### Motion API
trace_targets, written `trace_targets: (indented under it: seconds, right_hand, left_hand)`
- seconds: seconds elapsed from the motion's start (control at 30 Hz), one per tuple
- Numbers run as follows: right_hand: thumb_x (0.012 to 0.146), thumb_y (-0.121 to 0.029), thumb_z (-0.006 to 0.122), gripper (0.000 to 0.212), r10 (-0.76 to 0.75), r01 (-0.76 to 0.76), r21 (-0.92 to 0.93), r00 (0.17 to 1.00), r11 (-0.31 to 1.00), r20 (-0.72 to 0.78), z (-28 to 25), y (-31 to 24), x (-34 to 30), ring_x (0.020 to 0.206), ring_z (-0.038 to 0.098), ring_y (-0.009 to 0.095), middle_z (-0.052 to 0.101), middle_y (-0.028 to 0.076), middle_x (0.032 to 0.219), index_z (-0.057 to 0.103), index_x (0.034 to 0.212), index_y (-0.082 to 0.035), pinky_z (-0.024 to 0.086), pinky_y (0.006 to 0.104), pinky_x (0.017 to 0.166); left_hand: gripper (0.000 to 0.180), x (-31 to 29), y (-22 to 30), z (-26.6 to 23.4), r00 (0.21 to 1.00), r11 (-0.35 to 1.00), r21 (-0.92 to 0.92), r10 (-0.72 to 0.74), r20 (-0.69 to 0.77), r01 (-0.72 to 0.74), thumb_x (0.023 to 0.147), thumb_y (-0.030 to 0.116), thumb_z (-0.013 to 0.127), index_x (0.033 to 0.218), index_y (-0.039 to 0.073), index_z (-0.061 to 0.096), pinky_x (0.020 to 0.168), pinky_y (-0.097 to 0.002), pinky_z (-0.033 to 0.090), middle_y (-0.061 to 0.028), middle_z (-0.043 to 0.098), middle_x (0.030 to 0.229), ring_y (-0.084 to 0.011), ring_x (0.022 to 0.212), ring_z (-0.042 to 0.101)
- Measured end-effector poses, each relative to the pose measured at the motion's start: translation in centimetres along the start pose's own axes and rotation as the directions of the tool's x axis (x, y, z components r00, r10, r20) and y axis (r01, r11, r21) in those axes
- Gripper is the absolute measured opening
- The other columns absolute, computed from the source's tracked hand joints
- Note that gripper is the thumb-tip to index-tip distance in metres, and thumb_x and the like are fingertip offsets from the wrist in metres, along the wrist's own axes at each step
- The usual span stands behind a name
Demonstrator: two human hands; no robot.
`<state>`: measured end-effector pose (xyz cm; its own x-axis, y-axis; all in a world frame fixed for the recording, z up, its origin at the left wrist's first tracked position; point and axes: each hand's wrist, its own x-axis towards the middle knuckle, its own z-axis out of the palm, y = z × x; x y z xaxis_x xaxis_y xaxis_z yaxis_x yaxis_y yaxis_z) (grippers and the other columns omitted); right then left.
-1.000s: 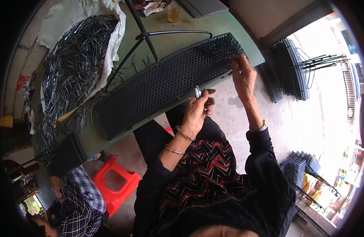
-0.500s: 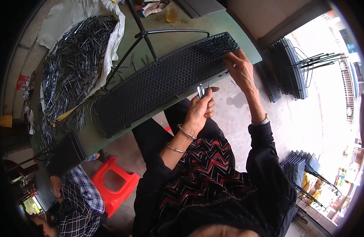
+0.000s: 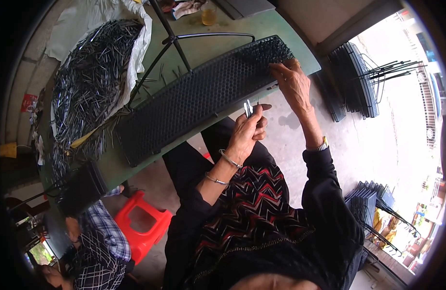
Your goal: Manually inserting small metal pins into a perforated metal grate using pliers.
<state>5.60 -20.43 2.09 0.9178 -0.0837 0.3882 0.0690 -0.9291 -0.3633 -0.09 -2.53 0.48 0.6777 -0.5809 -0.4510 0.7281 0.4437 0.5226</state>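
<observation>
A long black panel with a honeycomb of holes (image 3: 184, 99) lies slanted on the green table (image 3: 261, 26). Dark strips or loops crowd its far right end. There my right hand (image 3: 295, 87) has its fingers pinched together over the panel's near edge; what sits between them, if anything, I cannot make out. In front of that edge, apart from it, my left hand (image 3: 244, 133) is closed on small shiny metal pieces (image 3: 248, 108). A thin dark point sticks up beside its thumb.
A white sack (image 3: 146, 34) full of dark strips (image 3: 97, 67) spreads over the table's left. A black rod frame (image 3: 170, 38) stands behind the panel. Also around: a cup of amber liquid (image 3: 208, 14), a red stool (image 3: 153, 217), another person (image 3: 104, 232), and stacked black panels (image 3: 353, 79).
My right hand's fingers have shifted slightly left along the panel's edge. The left hand has turned a little, and the metal pieces in it now appear spread. The panel's right end sits slightly higher.
</observation>
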Motion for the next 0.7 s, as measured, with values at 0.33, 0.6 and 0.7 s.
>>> trace_targets:
  seconds: [0.33, 0.6, 0.7]
  right_hand:
    - [0.089, -0.011, 0.059, 0.014, 0.111, -0.411, 0.598, 0.874, 0.687, 0.474, -3.2, -3.0, -3.3, 0.071, 0.062, 0.013, 0.065, 0.006, 0.081, 0.061, 0.095, 0.001, 0.048, 0.0274, 0.064]
    - [0.088, -0.007, 0.059, 0.01, 0.207, -0.117, 0.375, 0.956, 0.92, -0.21, -1.3, -0.2, -1.3, 0.065, 0.061, 0.015, 0.067, 0.01, 0.081, 0.06, 0.097, -0.002, 0.048, 0.028, 0.062]
    - [0.089, -0.008, 0.059, 0.01, 0.211, -0.154, 0.297, 0.963, 0.943, -0.17, -0.6, -0.4, -1.1, 0.066, 0.062, 0.017, 0.065, 0.011, 0.078, 0.06, 0.098, -0.003, 0.048, 0.0289, 0.062]
  left_hand:
    - [0.028, -0.1, 0.2, 0.6, 0.998, 0.998, 0.064, -0.006, -0.057, 0.01, 0.096, 0.033, 0.056, 0.093, 0.006, 0.056, 0.044, -0.0189, 0.022, 0.0053, 0.04, 0.065, -0.0019, 0.049, 0.025]
    - [0.025, 0.6, 0.1, -0.1, 0.98, 0.993, 0.061, 0.108, -0.166, -0.099, 0.098, 0.029, 0.051, 0.106, 0.006, 0.055, 0.051, -0.0203, 0.031, 0.0014, 0.05, 0.072, -0.0045, 0.056, 0.036]
    - [0.025, 0.6, 0.1, -0.7, 0.986, 0.994, 0.049, 0.1, -0.135, -0.094, 0.098, 0.029, 0.05, 0.104, 0.005, 0.056, 0.052, -0.0202, 0.031, 0.0009, 0.051, 0.073, -0.0043, 0.056, 0.037]
